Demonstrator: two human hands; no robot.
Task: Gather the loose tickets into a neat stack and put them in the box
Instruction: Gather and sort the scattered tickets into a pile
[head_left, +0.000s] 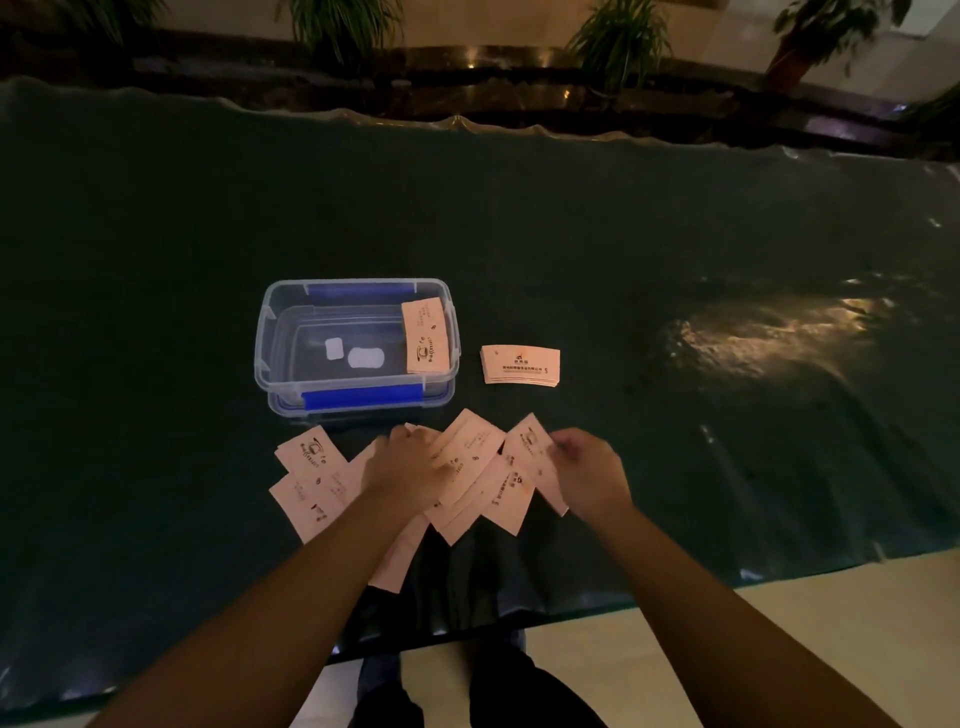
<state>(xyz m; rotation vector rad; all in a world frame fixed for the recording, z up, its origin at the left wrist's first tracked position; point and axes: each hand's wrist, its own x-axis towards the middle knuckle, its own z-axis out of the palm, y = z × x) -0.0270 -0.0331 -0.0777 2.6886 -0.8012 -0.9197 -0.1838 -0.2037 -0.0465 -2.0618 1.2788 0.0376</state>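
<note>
Several pale pink loose tickets (480, 486) lie fanned and overlapping on the dark table, just in front of the box. My left hand (402, 467) rests palm down on the middle of the spread, fingers pressing on tickets. My right hand (587, 475) pinches the right-most ticket (540, 457) at its edge. More tickets (311, 483) lie to the left of my left wrist. The clear plastic box (262, 353) with blue clips stands open behind them, one stack of tickets (426, 338) leaning inside its right end. A neat stack (521, 365) lies on the table right of the box.
The dark glossy table covering (675, 270) reaches far to the left, right and back. Its near edge (571, 613) runs just below the tickets, with pale floor beyond. Potted plants (618, 41) stand behind the table's far edge.
</note>
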